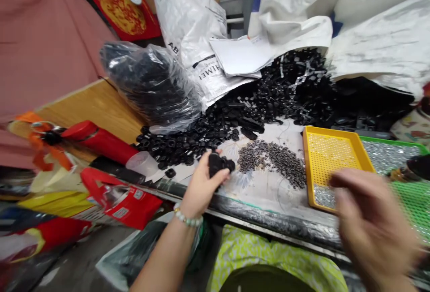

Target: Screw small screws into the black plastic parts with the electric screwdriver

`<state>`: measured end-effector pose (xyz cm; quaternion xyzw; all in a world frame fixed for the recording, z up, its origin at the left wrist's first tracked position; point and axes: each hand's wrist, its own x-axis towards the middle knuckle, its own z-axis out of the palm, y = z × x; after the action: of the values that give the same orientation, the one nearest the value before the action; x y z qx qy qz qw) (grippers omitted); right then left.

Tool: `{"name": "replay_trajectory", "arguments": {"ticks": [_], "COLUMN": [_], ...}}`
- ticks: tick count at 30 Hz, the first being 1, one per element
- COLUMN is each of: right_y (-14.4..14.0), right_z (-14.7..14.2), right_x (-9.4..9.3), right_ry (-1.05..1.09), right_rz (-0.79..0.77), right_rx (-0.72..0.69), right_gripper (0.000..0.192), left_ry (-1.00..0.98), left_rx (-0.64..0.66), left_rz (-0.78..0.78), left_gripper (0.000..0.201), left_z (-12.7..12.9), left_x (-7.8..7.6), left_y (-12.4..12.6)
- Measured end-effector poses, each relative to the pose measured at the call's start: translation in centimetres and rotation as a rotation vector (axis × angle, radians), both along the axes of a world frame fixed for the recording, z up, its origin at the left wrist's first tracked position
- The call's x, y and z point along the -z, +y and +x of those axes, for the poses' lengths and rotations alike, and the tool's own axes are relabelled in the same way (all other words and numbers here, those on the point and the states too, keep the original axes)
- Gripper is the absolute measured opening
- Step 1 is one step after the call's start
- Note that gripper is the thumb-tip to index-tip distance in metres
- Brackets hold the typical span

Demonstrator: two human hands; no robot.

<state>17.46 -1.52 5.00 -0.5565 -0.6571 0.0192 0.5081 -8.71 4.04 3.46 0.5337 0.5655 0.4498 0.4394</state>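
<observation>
Head view looks down on a messy tabletop (268,189). Far on the left lies a clear bag (151,83) stuffed with black pieces. Next to it, a big pile of black plastic parts (235,113) spills across the middle. The left hand (201,189) sits at the near edge of that pile. Its fingers (220,176) are closed around a small bunch of black parts (220,164), and more of the pile lies just beyond the fingertips. To the right of that hand is a little heap of tiny grey bits (272,160), close by. Then comes a yellow tray (331,153), touching a green tray (396,153). The right hand (372,220) hangs near, in front of the yellow tray. It is blurry, so I cannot tell how its fingers are. The left hand is nearer the grey bits.
</observation>
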Motion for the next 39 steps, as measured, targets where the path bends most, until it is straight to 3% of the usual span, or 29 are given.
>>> {"name": "replay_trajectory", "arguments": {"ticks": [2,4,6,8,10,12,15,18,22,27,32,39], "right_y": [0.9,2.0,2.6,2.6,2.3,2.0,1.8,1.7,1.3,1.3,1.5,1.8], "right_z": [-2.6,-4.3,-4.8,-4.5,-4.0,-3.6,-3.5,-3.6,-3.3,-2.8,-2.3,-1.7], "right_x": [0.5,1.3,2.3,3.0,3.5,4.0,5.0,5.9,6.3,5.9,5.5,4.6], "right_ry": [0.18,0.453,0.686,0.82,0.861,0.746,0.317,0.003,-0.108,-0.071,-0.094,-0.002], "right_rz": [-0.325,-0.637,-0.793,-0.823,-0.771,-0.609,-0.277,-0.105,-0.061,-0.054,-0.037,-0.122], "right_rx": [-0.273,-0.521,-0.584,-0.538,-0.502,-0.441,-0.345,-0.319,-0.323,-0.335,-0.371,-0.435], "right_gripper": [0.025,0.027,0.028,0.025,0.021,0.018,0.017,0.024,0.029,0.026,0.039,0.029], "left_ry": [-0.343,-0.508,-0.574,-0.597,-0.635,-0.727,-0.888,-0.946,-0.841,-0.55,-0.344,-0.109], "left_rx": [0.161,0.228,0.229,0.196,0.168,0.157,0.183,0.195,0.203,0.257,0.287,0.288], "left_rz": [-0.142,-0.2,-0.22,-0.247,-0.277,-0.289,-0.306,-0.322,-0.314,-0.236,-0.101,0.041], "left_gripper": [0.05,0.048,0.046,0.047,0.047,0.044,0.045,0.058,0.072,0.076,0.078,0.08], "left_z": [3.2,5.9,7.6,8.5,8.9,9.1,9.4,9.5,9.5,9.5,9.3,9.3], "left_x": [0.2,0.6,1.2,1.7,1.9,1.9,1.4,1.1,1.5,1.7,1.9,2.9], "left_y": [-1.5,-2.6,-3.3,-3.5,-3.6,-3.6,-3.9,-4.3,-4.8,-5.3,-5.7,-6.3]}}
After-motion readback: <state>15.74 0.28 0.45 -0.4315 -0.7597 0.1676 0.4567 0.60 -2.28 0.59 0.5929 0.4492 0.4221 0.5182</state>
